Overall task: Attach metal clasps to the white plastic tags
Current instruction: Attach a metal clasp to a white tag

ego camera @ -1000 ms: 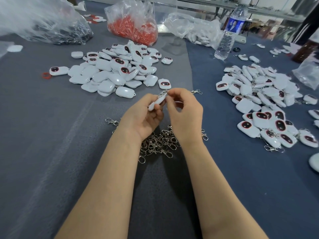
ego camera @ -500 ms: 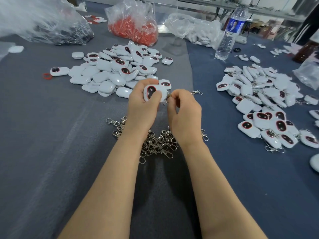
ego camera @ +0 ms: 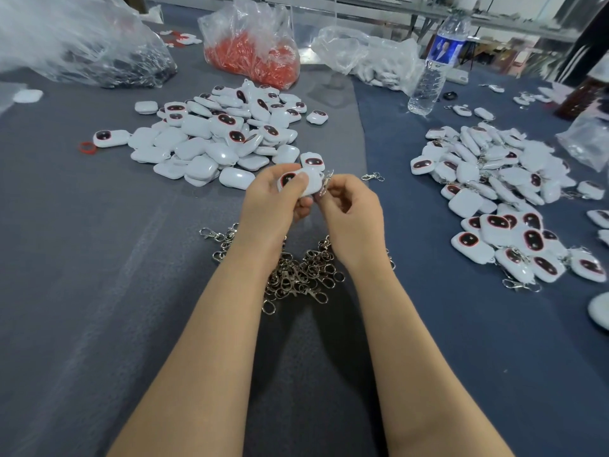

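Frame centre: white tag [ego camera: 312, 183] meets metal clasp [ego camera: 326, 183].
The left hand [ego camera: 273, 206] grips the tag, thumb now covering more of its dark window; the right hand [ego camera: 352, 212] pinches the clasp at its right edge.

This was a hand-assembly workshop. A long cloth-covered worktable [ego camera: 82, 258] carried bulk stock. A heap of identical white plastic tags [ego camera: 211, 140] lay on the left and a second heap [ego camera: 494, 192], some with clasps fitted, on the right. Loose metal clasps [ego camera: 300, 275] were piled between them. Behind lay a clear bag of red parts [ego camera: 253, 57], a bag of dark parts [ego camera: 99, 57] and a bag of white parts [ego camera: 372, 61]. Another bench [ego camera: 428, 14] stood beyond.
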